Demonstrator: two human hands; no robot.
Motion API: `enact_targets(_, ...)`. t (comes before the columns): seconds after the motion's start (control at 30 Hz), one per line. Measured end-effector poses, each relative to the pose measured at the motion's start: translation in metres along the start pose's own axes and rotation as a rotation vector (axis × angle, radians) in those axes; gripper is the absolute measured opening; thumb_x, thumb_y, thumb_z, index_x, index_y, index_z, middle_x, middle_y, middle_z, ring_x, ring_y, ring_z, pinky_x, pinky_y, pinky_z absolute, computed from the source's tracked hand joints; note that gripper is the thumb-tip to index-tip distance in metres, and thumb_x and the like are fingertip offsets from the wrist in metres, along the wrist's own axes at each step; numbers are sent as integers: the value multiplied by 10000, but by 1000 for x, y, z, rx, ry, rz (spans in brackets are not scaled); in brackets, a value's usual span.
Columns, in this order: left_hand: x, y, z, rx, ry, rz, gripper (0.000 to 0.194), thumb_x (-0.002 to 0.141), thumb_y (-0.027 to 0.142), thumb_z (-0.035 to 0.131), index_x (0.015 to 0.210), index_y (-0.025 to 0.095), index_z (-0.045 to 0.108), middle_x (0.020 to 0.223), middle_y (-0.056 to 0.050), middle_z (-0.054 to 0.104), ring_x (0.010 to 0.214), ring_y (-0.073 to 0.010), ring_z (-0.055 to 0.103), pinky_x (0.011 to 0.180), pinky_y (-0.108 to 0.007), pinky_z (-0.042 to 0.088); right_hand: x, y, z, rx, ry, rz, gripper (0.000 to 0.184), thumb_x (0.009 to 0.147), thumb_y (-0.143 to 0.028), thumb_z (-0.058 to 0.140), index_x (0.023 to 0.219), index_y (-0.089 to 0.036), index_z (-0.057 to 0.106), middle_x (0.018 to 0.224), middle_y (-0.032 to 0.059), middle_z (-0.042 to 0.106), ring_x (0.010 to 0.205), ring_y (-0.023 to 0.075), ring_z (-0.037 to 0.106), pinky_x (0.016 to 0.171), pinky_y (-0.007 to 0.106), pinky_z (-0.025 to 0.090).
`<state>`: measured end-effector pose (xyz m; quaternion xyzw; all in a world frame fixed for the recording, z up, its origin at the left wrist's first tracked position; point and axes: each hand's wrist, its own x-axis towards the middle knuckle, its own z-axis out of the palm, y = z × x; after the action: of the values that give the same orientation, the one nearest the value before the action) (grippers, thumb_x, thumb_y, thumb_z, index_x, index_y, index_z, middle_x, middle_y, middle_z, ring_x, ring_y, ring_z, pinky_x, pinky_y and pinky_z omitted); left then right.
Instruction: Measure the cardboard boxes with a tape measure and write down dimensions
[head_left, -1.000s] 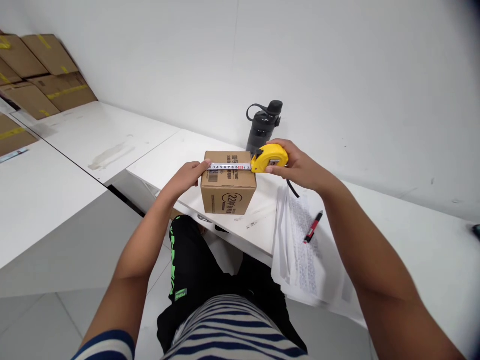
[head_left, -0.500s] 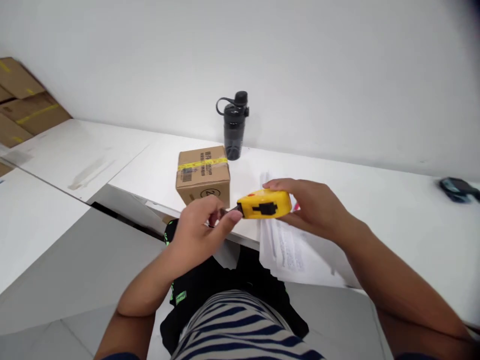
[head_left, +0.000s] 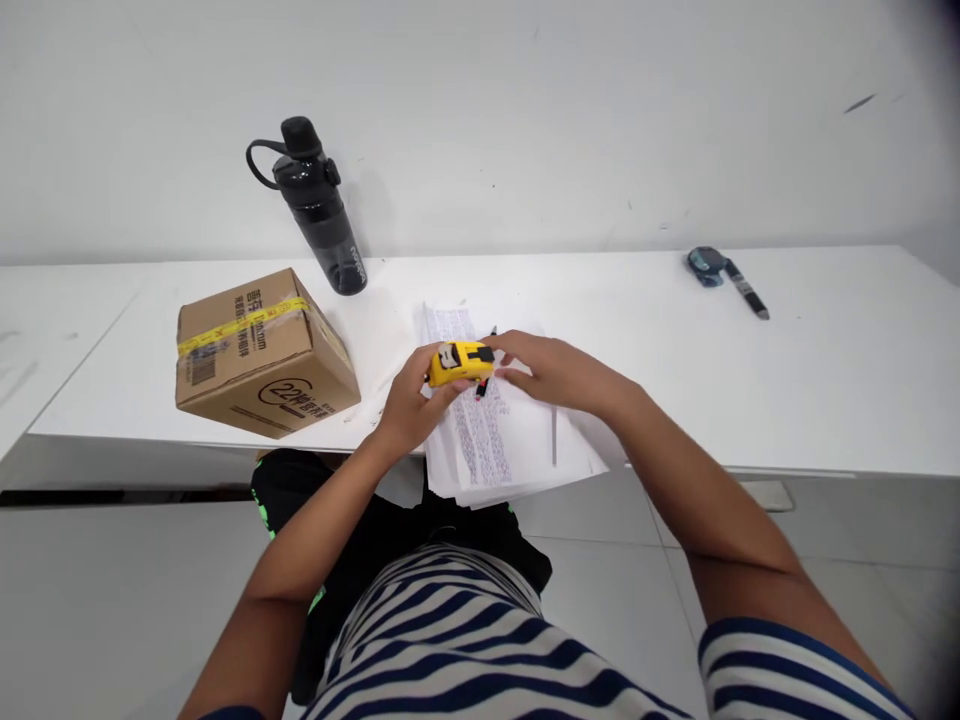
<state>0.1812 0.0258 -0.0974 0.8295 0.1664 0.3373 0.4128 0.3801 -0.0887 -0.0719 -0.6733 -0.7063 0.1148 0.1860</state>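
A yellow tape measure (head_left: pixel 463 366) with black and metal parts is held above the papers. My left hand (head_left: pixel 411 408) is closed around its left end, the thumb along the near side. At its right end, the curled fingers of my right hand (head_left: pixel 551 372) touch the case. Below lies a stack of printed papers (head_left: pixel 536 450), reaching over the table's front edge. A dark pen with a red part (head_left: pixel 482 388) rests on the papers, partly covered by the tape measure.
A taped cardboard box (head_left: pixel 262 350) stands on the white table (head_left: pixel 660 400) to the left. Behind it a black bottle (head_left: pixel 319 215) stands near the wall. At the back right lie a dark blue round item (head_left: pixel 706 265) and a black marker-like object (head_left: pixel 748 290).
My view has swung right and nearer the table. The tape measure has turned; my left hand now grips its case, while my right hand has shifted from around the body to its right end.
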Motion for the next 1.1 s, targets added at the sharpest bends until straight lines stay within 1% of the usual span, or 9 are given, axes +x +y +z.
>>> enact_targets(0.1, 10, -15, 4, 139, 21, -81, 419, 875, 459, 635, 1203, 205, 576, 1183, -99, 657, 1092, -222, 620, 937, -369, 496, 17, 34, 16, -353, 22, 33, 469, 909, -98, 435, 1343, -247, 534, 1065, 118, 680, 705, 192, 607, 647, 327, 404)
enact_targets(0.2, 12, -28, 6, 267, 43, -133, 457, 888, 446, 617, 1284, 233, 537, 1258, -100, 631, 1154, -233, 596, 957, -377, 481, 27, 60, 25, -378, 66, -42, 376, 899, -106, 442, 1205, -230, 622, 965, 101, 712, 699, 201, 599, 641, 331, 376)
enact_targets(0.3, 9, -38, 9, 338, 71, -206, 574, 884, 457, 616, 1390, 265, 426, 1261, -99, 628, 1113, -239, 619, 910, -381, 497, 19, 72, 18, -218, 304, 139, 286, 966, -224, 382, 1130, -209, 615, 874, 94, 720, 666, 213, 610, 606, 344, 398)
enact_targets(0.4, 6, -41, 13, 407, 88, -148, 504, 891, 468, 591, 1313, 234, 447, 1241, -109, 617, 1058, -237, 627, 849, -372, 508, -3, 59, 8, 245, 579, 259, 235, 975, -406, 446, 1102, -251, 566, 795, 28, 689, 579, 168, 580, 544, 320, 441)
enact_targets(0.53, 6, -39, 16, 534, -46, 10, 309, 952, 462, 475, 1119, 210, 538, 1146, -97, 632, 1003, -219, 611, 784, -336, 494, -35, 24, 22, 641, 324, 98, 335, 937, -512, 536, 778, -221, 583, 613, -10, 580, 513, 119, 525, 455, 261, 399)
enact_targets(0.7, 6, -33, 18, 631, -49, 43, 340, 985, 435, 397, 1191, 204, 538, 1158, -118, 602, 999, -229, 589, 750, -331, 481, -50, 18, 55, 891, 188, 79, 497, 1009, -558, 318, 981, -190, 650, 595, -14, 583, 466, 100, 449, 437, 250, 362)
enact_targets(0.8, 4, -32, 18, 657, -49, 47, 374, 993, 411, 383, 1280, 210, 513, 1201, -128, 580, 1037, -235, 574, 761, -333, 483, -48, 22, 58, 831, 200, 149, 577, 979, -606, 356, 735, -181, 659, 553, 5, 562, 468, 102, 458, 426, 254, 351)
enact_targets(0.9, 5, -32, 18, 682, -62, 19, 413, 1002, 409, 362, 1354, 237, 492, 1216, -124, 563, 1041, -229, 562, 745, -322, 482, -46, 18, 52, 663, 255, 202, 600, 925, -619, 473, 495, -203, 445, 457, -38, 379, 428, 83, 368, 403, 253, 271)
enact_targets(1.1, 5, -31, 18, 687, -105, -20, 465, 1009, 441, 324, 1414, 268, 472, 1169, -116, 543, 1013, -217, 543, 687, -283, 466, -47, 6, 46, 504, 231, 239, 601, 913, -526, 534, 520, -213, 205, 475, -56, 242, 435, 66, 237, 394, 258, 182)
